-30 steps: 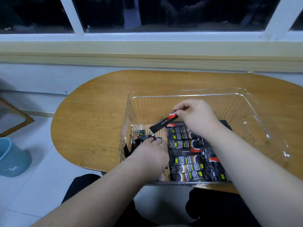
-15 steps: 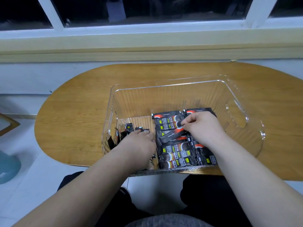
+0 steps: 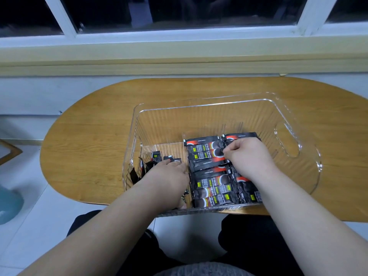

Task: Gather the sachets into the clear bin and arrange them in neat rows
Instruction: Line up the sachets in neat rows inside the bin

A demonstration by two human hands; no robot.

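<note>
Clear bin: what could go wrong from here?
The right hand sits curled on the flat rows of black sachets; dragging back could skew them.
The left hand covers the loose black sachets by the left wall; they may slide onto the rows.
The clear plastic bin sits at the near edge of the wooden table; pushing could tip it.

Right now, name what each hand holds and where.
Right hand pinches a sachet by its right end; left hand rests on loose sachets, grip unclear.
</note>
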